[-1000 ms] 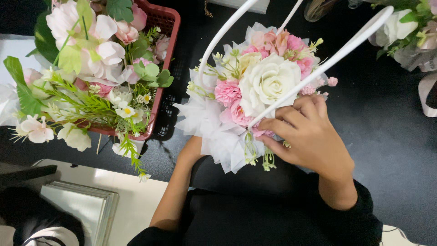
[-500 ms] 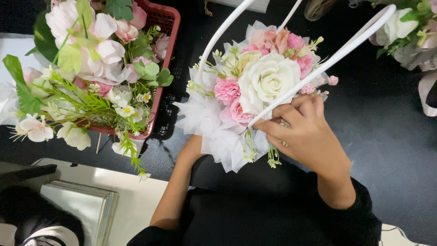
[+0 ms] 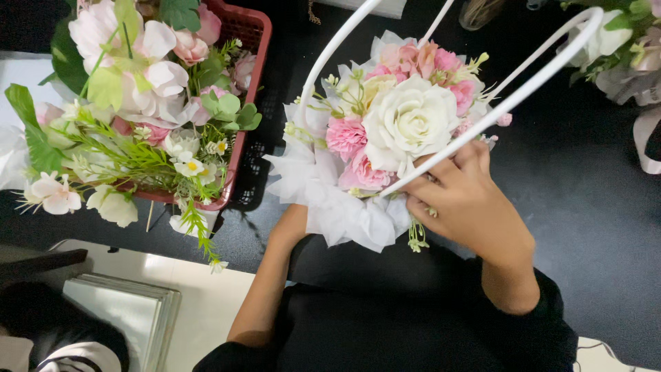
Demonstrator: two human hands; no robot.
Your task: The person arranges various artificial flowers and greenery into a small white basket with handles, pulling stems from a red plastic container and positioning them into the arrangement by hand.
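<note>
A flower arrangement (image 3: 399,124) of a large cream rose, pink blooms and white tulle fills a basket with tall white looped handles (image 3: 523,93). My right hand (image 3: 468,200) rests against its lower right side, fingers pushed in among the flowers under one handle. My left hand (image 3: 292,224) reaches under the tulle at the lower left; only the wrist and forearm show, the fingers are hidden.
A red plastic crate (image 3: 251,41) heaped with artificial pink and white flowers and green leaves stands at the left on the black table (image 3: 585,227). Another bouquet with ribbon (image 3: 630,55) lies at the top right. Pale floor and a framed panel (image 3: 117,310) lie below left.
The arrangement has shifted slightly; my right hand stays pressed into its lower right side, and my left arm holds under it as before.
</note>
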